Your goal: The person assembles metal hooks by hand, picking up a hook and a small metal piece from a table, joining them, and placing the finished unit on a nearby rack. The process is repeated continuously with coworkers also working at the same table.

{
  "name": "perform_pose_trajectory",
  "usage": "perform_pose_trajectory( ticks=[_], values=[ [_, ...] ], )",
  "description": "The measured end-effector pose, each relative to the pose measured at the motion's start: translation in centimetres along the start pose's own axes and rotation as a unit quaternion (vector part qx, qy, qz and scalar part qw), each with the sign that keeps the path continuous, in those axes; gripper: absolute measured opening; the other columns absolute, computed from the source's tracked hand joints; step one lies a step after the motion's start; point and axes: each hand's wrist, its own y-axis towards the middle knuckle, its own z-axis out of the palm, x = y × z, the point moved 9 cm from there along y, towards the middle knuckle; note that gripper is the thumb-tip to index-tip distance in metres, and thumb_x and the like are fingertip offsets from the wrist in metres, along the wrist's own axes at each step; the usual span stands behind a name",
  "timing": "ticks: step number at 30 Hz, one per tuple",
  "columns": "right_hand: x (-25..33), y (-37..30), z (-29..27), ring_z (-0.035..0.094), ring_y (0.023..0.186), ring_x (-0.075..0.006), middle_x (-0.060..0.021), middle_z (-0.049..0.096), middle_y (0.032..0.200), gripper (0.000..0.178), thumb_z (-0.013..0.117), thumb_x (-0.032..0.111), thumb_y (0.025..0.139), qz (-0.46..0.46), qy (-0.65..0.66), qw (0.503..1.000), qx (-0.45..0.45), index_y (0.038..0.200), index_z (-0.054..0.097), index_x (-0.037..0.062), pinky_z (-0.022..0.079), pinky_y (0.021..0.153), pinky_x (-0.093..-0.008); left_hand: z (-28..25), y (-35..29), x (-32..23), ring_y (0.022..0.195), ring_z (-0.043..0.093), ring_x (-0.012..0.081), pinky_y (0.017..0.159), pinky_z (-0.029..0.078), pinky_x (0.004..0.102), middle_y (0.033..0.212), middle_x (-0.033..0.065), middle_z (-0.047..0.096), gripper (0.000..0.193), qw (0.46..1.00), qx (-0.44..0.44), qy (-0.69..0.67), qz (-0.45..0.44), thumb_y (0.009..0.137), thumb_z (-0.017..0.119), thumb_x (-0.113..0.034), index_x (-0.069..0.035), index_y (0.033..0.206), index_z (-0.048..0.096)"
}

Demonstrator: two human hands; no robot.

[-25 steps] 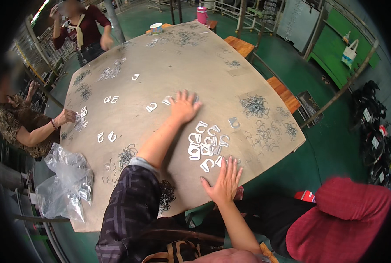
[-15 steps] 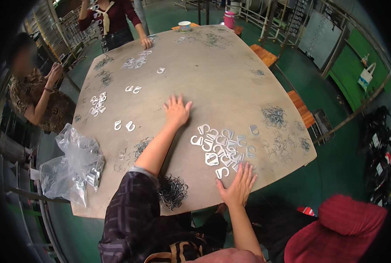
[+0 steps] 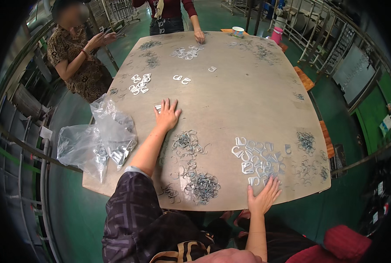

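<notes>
My left hand (image 3: 167, 117) lies palm down on the table (image 3: 248, 105), fingers spread. A flat silver metal hook (image 3: 158, 108) shows partly from under its fingers; whatever else the palm covers is hidden. Near the front edge my right hand (image 3: 264, 196) rests flat, fingers stretched out, its tips touching the lower side of a loose pile of flat silver hooks (image 3: 248, 168). Neither hand grips anything. Between my arms lie heaps of small dark wire rings or clips (image 3: 203, 188), with more strewn (image 3: 186, 140) beyond them.
A clear plastic bag (image 3: 112, 127) with metal pieces sits at the left edge. More flat hooks (image 3: 140, 83) lie beyond my left hand. One person (image 3: 79, 61) stands at the left; another's hand (image 3: 199, 36) touches the far edge. Wire pieces (image 3: 306, 142) lie at right.
My view has swung to the left. My left hand has moved left across the table onto the loose hooks there. My right hand stays by the pile's near side.
</notes>
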Motion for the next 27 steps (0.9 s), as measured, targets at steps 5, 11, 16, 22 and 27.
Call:
perform_pose_trajectory(
  ticks=[5,11,16,22,27],
  values=[
    [0.1,0.2,0.2,0.021,0.141,-0.0420,-0.0252,0.028,0.149,0.092,0.068,0.046,0.075,-0.025,-0.015,1.000,-0.006,0.145,0.029,0.0012,0.009,0.116,-0.0564,0.0,7.3,7.5,0.143,0.022,0.0365,0.112,0.018,0.0617,0.153,0.0195,0.028,0.059,0.995,-0.088,-0.016,-0.041,0.097,0.041,-0.045,-0.012,0.146,0.036],
    [0.4,-2.2,0.2,0.022,0.139,-0.0458,-0.0261,0.029,0.149,0.084,0.064,0.051,0.077,-0.151,-0.001,0.988,0.011,0.142,0.037,0.0050,0.010,0.112,-0.0642,2.8,7.8,-9.4,0.144,0.022,0.0278,0.116,0.014,0.0568,0.155,0.0099,0.029,0.060,0.964,0.100,-0.017,0.245,0.098,0.036,-0.046,-0.013,0.148,0.033],
    [-1.3,-3.4,-0.5,0.026,0.138,-0.0460,-0.0269,0.032,0.147,0.074,0.057,0.055,0.082,-0.168,0.064,0.982,0.056,0.136,0.047,0.0055,0.011,0.109,-0.0672,3.3,14.5,-6.6,0.146,0.019,0.0249,0.115,0.012,0.0584,0.157,0.0096,0.024,0.064,0.997,0.041,0.019,-0.055,0.098,0.033,-0.052,-0.013,0.149,0.031],
    [-8.7,3.7,-3.8,0.025,0.138,-0.0474,-0.0276,0.032,0.147,0.068,0.049,0.050,0.089,0.002,0.038,0.999,-0.026,0.135,0.045,-0.0004,0.010,0.111,-0.0628,6.1,19.1,-15.5,0.146,0.017,0.0254,0.115,0.009,0.0600,0.157,0.0098,0.023,0.067,0.997,0.071,-0.001,0.020,0.096,0.036,-0.054,-0.013,0.149,0.031],
    [-13.5,8.8,-3.1,0.020,0.140,-0.0467,-0.0277,0.027,0.149,0.068,0.047,0.047,0.090,0.108,-0.041,0.992,0.044,0.138,0.039,-0.0007,0.005,0.111,-0.0626,5.8,25.8,-16.8,0.144,0.023,0.0328,0.114,0.010,0.0606,0.153,0.0174,0.029,0.063,0.989,-0.023,-0.006,-0.146,0.096,0.041,-0.048,-0.006,0.143,0.039]
  ],
)
